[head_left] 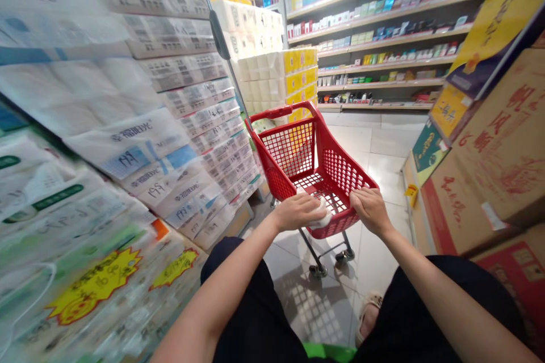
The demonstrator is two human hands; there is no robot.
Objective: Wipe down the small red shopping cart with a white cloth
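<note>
In front of me stands a small red shopping cart (293, 150) with a grid basket and metal legs on casters. My left hand (300, 210) presses a white cloth (323, 216) against the near left rim of the basket, its fingers bent over the cloth. On the near right corner, my right hand (369, 209) is closed around the cart's rim. Through the grid, the floor shows inside the basket. A grey pole (219, 34) with a dark sleeve rises from behind the cart's left side.
Stacked tissue packs (145, 142) line the left, some with yellow price tags (96, 283). Cardboard boxes (511, 142) form the right side of the aisle. Shelves of small boxed goods (383, 28) stand at the back. Tiled floor (374, 261) runs between, under my knees.
</note>
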